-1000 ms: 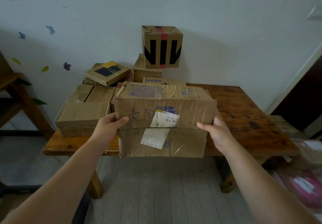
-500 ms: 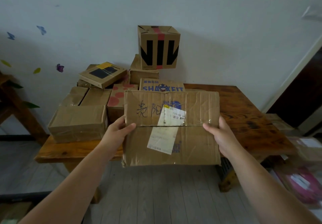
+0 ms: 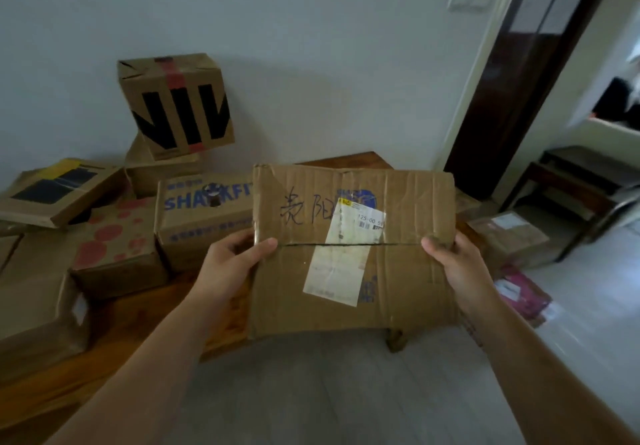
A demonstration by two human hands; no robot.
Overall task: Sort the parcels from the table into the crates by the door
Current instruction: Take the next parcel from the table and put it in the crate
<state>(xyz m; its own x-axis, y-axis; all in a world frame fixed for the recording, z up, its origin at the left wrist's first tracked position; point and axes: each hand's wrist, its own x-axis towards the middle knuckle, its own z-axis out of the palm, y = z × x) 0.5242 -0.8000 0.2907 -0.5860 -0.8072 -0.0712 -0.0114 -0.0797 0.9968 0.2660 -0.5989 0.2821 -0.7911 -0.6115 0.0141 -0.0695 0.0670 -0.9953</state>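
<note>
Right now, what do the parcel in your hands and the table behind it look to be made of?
The parcel looks like plain brown corrugated cardboard, matte: creased and dented, with a glossy strip, probably clear tape, and a paper label stuck across its flap seam. The table looks like solid wood with a reddish-brown, slightly shiny finish: grain shows on its top. Both hands, left and right, grip the parcel's sides.

Floor [image 3: 346,392] ahead lies open; parcels [image 3: 509,240] crowd the doorway [image 3: 519,73].
</note>
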